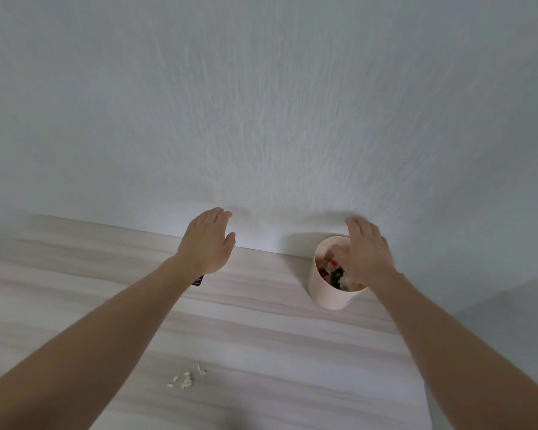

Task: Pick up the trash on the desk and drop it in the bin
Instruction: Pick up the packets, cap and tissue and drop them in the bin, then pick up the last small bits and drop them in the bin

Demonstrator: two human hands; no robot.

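Both hands out over the desk, right hand above the bin.

My right hand [365,254] hangs over the mouth of the pale round bin [326,290] at the back of the desk [261,330], fingers loosely spread and holding nothing I can see; the bin already has mixed scraps in it. My left hand [208,240] is flat and open too, fingers together, raised near the wall. Trash is left: a cluster of small pale paper bits [187,378] lies near the front edge, well apart from the bin, and a small dark item [198,280] peeks out from under my left wrist, too hidden to identify. For the crumbs, I judge it best to sweep them together with one hand, pinch the heap, and carry it right over the rim before letting go, so nothing scatters.
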